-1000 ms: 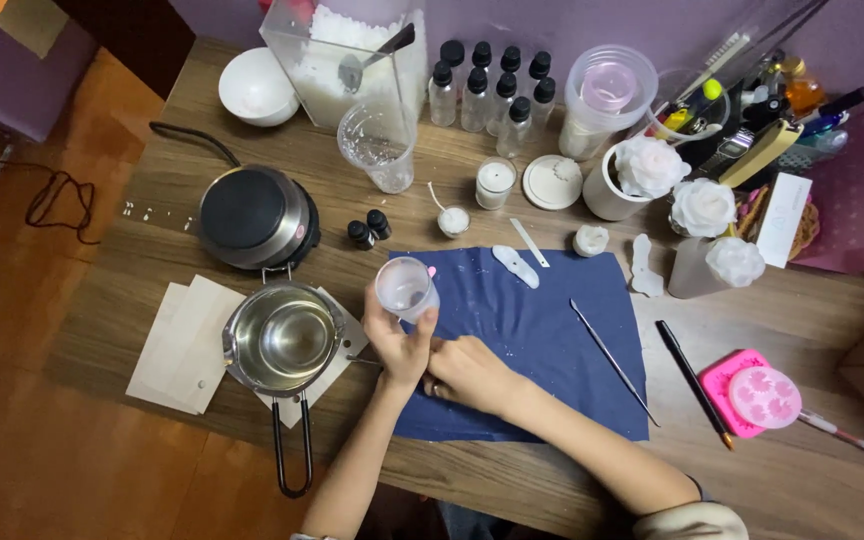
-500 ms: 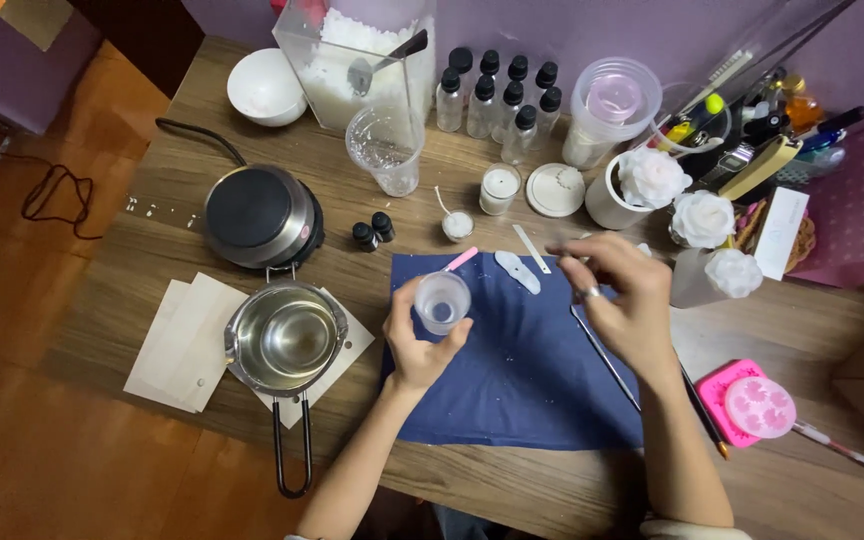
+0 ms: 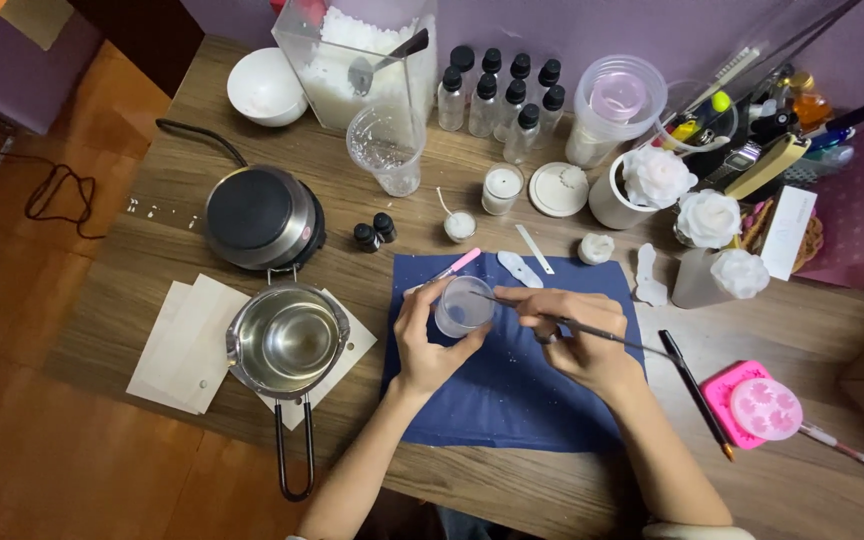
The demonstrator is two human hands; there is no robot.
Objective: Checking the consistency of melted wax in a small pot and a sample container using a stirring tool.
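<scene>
While my left hand (image 3: 427,345) grips the small clear cup (image 3: 464,306) and my right hand (image 3: 572,335) pinches the thin metal tool (image 3: 592,330) into it, a hard poke could tip it, I judge, onto the blue cloth (image 3: 512,390).

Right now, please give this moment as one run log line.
left hand: holds small clear cup | right hand: holds thin metal tool, tip at cup | under: blue cloth

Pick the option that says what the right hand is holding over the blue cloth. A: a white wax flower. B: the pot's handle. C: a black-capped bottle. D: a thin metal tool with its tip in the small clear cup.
D: the right hand pinches a thin metal tool whose tip reaches into the small clear cup held by the left hand.
</scene>
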